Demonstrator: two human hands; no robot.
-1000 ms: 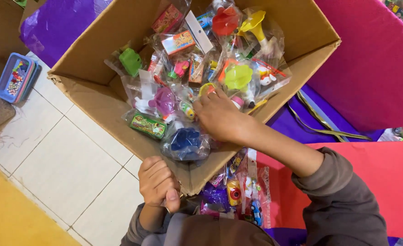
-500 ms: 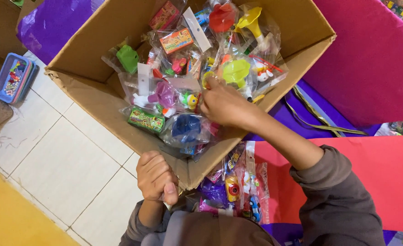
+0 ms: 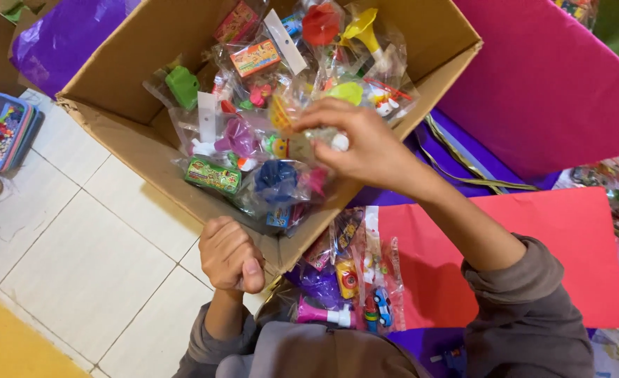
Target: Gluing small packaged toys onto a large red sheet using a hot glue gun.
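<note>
Head view: toy packets (image 3: pixel 274 175) around right hand (image 3: pixel 365 143)

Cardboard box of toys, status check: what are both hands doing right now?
Right hand over cardboard box, fingers pinching a clear toy packet. Left hand fisted at the box's near edge. Loose packets beside it.

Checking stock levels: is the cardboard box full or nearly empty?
Full: the cardboard box, flaps open, holds clear toy packets heaped almost to its rim.
</note>
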